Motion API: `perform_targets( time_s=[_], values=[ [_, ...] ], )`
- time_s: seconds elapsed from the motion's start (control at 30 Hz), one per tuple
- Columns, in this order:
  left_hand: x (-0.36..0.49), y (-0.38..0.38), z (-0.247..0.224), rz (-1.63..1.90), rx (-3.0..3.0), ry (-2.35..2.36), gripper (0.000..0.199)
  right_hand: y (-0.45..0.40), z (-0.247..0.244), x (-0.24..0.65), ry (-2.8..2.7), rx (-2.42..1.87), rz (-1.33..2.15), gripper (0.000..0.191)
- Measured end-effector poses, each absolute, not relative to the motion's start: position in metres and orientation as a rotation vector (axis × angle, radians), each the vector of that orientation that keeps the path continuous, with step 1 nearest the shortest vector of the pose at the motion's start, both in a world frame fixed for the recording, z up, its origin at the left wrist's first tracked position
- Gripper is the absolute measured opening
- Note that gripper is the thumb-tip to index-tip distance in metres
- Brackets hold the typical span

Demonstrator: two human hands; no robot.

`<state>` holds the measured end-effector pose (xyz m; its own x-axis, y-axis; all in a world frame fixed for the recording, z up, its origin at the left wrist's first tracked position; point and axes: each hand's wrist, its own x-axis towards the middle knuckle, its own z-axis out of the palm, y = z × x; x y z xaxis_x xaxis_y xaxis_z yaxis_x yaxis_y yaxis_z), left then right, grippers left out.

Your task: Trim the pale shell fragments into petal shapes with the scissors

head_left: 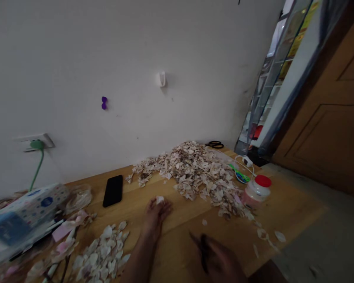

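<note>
My left hand (157, 212) is raised a little over the wooden table, its fingers pinching a small pale petal-like piece (159, 199). Lower right, my right hand (222, 261) is closed around dark scissors (204, 251); motion blurs them, and their pointed tip faces left. Left of my left forearm lies a loose heap of whole whitish petal-like pieces (102, 253). Beyond both hands spreads a large pile of dry, brownish-white scraps (191, 169). One pale piece (204, 222) rests by itself on the wood between pile and scissors.
A black phone (113, 191) lies behind the left heap. Pink flowers (61, 249) and a tissue pack (29, 210) crowd the left. At right stand a red-lidded jar (257, 190) and a white cable (247, 162). Other black-handled scissors (215, 144) lie by the wall.
</note>
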<state>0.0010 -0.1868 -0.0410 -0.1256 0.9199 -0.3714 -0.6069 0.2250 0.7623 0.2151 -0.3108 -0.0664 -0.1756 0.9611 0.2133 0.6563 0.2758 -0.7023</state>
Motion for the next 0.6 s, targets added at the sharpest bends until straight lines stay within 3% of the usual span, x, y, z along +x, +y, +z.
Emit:
perform_targets(
  time_s=[0.07, 0.13, 0.33, 0.47, 0.6],
  values=[
    [0.0, -0.189, -0.042, 1.342, 0.404, 1.015, 0.03, -0.27, -0.062, 0.206, -1.711, -1.383, 0.981, 0.025],
    [-0.001, -0.19, -0.042, 1.305, 0.413, 0.998, 0.024, -0.23, -0.051, 0.206, -1.63, -1.336, 1.076, 0.027],
    [-0.005, -0.188, -0.043, 1.347, 0.327, 0.937, 0.021, -0.177, -0.019, 0.193, -1.57, -1.048, 0.989, 0.024],
    [-0.007, -0.184, -0.049, 1.487, 0.253, 0.911, 0.02, -0.203, -0.046, 0.155, -1.507, -1.167, 0.993, 0.026],
    [-0.008, -0.18, -0.051, 1.516, 0.224, 0.893, 0.019, -0.222, -0.069, 0.142, -1.627, -1.39, 0.648, 0.025]
  ],
)
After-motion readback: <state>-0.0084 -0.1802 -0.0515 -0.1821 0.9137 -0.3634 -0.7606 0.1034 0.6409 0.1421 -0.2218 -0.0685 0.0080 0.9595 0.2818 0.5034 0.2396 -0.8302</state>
